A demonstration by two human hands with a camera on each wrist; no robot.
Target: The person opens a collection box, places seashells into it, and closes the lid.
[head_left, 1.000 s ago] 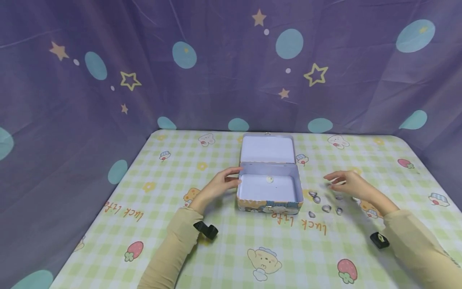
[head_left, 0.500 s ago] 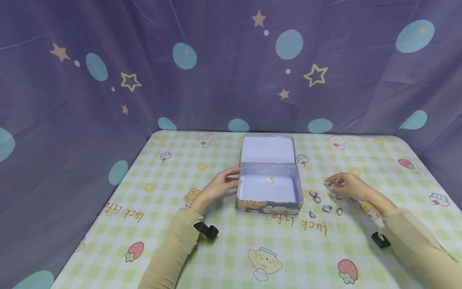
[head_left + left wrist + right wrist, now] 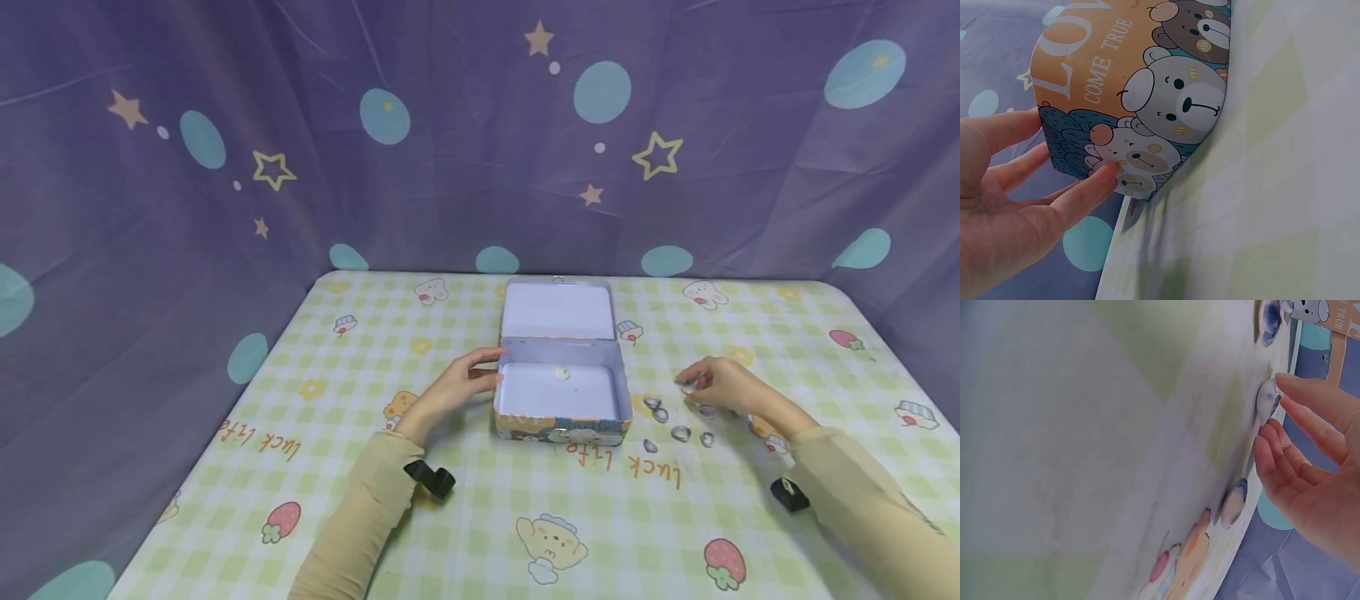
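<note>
A tin box [image 3: 562, 429] printed with cartoon bears stands with its white-lined lid [image 3: 558, 310] raised at the back. My left hand [image 3: 457, 385] rests its extended fingers against the box's left side; in the left wrist view a fingertip [image 3: 1107, 175] touches the printed wall. To the right of the box, my right hand [image 3: 729, 385] pinches a small shell [image 3: 1267, 401] at the table surface, between thumb and fingers. Several more grey-white shells [image 3: 681, 433] lie around and below that hand. In the right wrist view another shell [image 3: 1234, 504] lies beside the fingers.
A small pale round spot or piece [image 3: 562, 373] shows on the box floor. The checked tablecloth [image 3: 420, 550] carries printed figures and lettering. Behind the table hangs a purple curtain [image 3: 465, 192] with stars. Each sleeve has a black wrist mount [image 3: 430, 479].
My right hand has lowered slightly onto the shell, and its fingers have closed around it. The left hand stays at the box, which has not moved.
</note>
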